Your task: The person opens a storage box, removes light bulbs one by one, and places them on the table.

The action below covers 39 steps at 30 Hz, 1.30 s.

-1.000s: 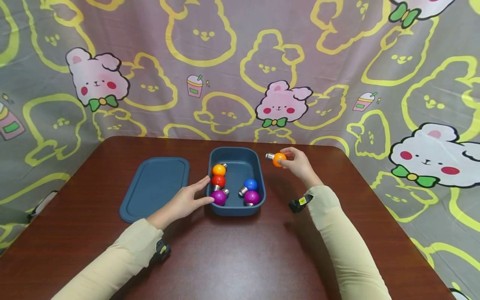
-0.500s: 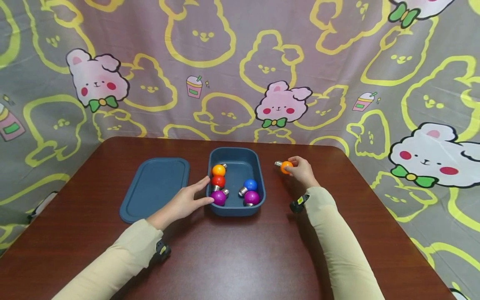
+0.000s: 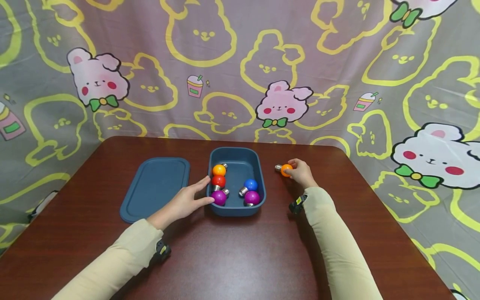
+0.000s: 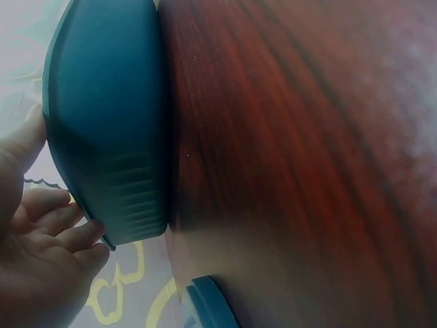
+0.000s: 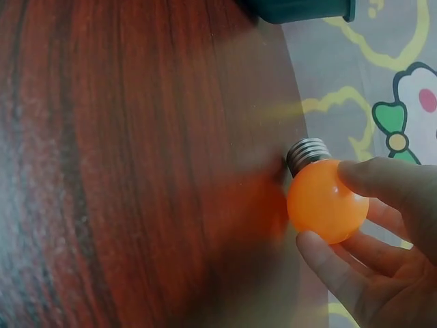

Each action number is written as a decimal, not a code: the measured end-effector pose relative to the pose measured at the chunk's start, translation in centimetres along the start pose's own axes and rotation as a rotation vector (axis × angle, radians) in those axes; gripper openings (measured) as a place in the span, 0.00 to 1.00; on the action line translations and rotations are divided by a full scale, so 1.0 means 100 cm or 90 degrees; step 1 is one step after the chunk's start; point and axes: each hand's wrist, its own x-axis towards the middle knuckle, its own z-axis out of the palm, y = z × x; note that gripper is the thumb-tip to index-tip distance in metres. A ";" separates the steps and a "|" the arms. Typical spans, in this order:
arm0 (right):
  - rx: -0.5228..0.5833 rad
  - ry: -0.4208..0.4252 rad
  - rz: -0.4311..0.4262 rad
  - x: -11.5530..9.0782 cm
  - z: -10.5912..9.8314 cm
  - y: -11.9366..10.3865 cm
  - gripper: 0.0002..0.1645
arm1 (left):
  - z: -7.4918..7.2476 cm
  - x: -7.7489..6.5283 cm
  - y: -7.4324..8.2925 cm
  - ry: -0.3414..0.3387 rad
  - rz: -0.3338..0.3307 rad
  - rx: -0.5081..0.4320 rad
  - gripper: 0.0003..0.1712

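Head: hands (image 3: pixel 184 201) (image 3: pixel 301 173) on box (image 3: pixel 235 211), orange bulb (image 3: pixel 286 170)

Box floor (image 3: pixel 236 171): fingers had room at centre and top; bulbs (image 3: pixel 219 182) blocked the left side and lower right corner.
Box wall (image 3: pixel 236 211): stood across low sideways passes mid-frame.
Left hand (image 3: pixel 183 203): obstructed that wall's left side.
Right gap: a tabletop strip (image 3: pixel 276 196) was passable up to the orange bulb (image 3: pixel 286 170) and right hand (image 3: pixel 303 175).
Lower centre: a wide way lay between the sleeves (image 3: pixel 337 237).
Lid (image 3: pixel 157 187): lay flat at left, passable from above.
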 end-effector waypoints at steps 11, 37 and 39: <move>-0.013 -0.016 -0.012 0.000 -0.001 0.001 0.25 | -0.001 0.000 0.000 -0.003 -0.001 0.002 0.43; 0.022 -0.026 -0.003 0.002 -0.005 0.005 0.28 | -0.001 0.001 0.001 -0.007 -0.006 -0.003 0.43; 0.028 -0.027 -0.001 0.002 -0.005 0.006 0.28 | -0.001 0.000 0.001 -0.008 -0.007 -0.003 0.43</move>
